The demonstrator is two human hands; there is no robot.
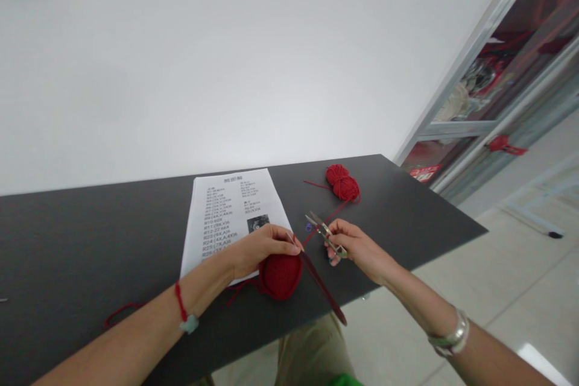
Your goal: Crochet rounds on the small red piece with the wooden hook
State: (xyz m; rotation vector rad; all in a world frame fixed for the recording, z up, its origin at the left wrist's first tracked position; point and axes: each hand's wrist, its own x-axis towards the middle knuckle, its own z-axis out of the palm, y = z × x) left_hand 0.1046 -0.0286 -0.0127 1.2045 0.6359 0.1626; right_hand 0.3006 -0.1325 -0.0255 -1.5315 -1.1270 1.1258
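My left hand is closed in a pinch at the top of a round red crocheted piece, over the front of the table. A crochet hook with a dark red handle slants down to the right from those fingertips. My right hand grips metal scissors, blades pointing up and left and slightly apart. A strand of red yarn runs from the left fingertips, close by the scissors, to a red yarn skein behind. Whether the blades touch the strand is unclear.
Printed sheets with rows of pattern text lie partly under my left arm. Near the scissor tips is a small purple ring. A loose red yarn end lies left on the dark table. A white wall stands behind; a glass-fronted frame is at right.
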